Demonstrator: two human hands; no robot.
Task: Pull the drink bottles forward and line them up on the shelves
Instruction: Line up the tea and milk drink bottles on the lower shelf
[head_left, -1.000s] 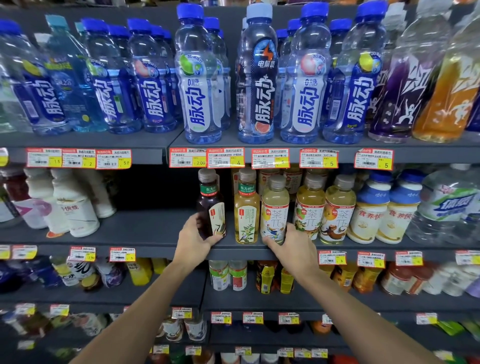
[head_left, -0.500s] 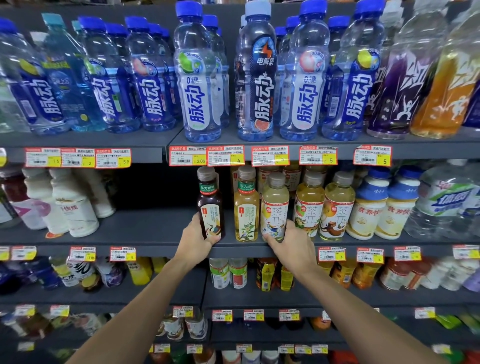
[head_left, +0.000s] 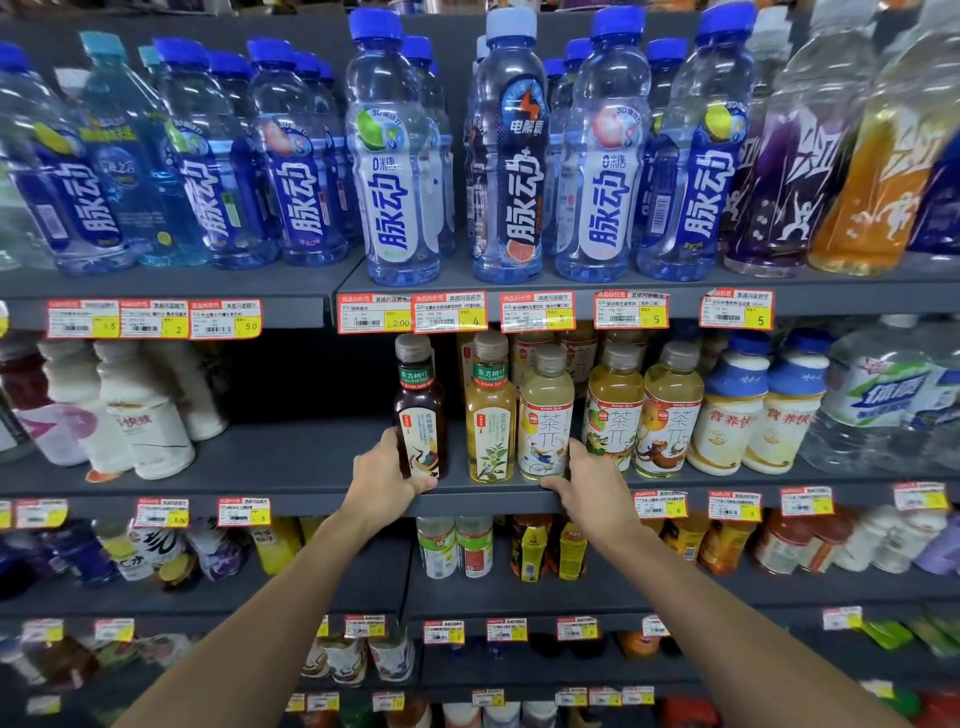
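On the middle shelf (head_left: 291, 467) a dark brown tea bottle (head_left: 420, 410) stands at the front edge, and my left hand (head_left: 384, 480) grips its base from the left. Beside it to the right stand a yellow-green tea bottle (head_left: 490, 415) and a pale tea bottle (head_left: 545, 421) with a bicycle label. My right hand (head_left: 592, 486) holds the pale bottle's base from the right, fingers curled under its front. Two more amber tea bottles (head_left: 644, 415) follow in the same row.
Tall blue-capped water bottles (head_left: 395, 156) fill the upper shelf. White milk-drink bottles (head_left: 150, 431) stand at the left of the middle shelf with a bare gap to their right. White and blue bottles (head_left: 753, 410) and large water bottles (head_left: 893, 405) stand at the right. Lower shelves hold small drinks.
The dark bottle in my left hand has shifted slightly right, closer to the yellow-green bottle. Both hands stay at the bottle bases on the shelf edge.
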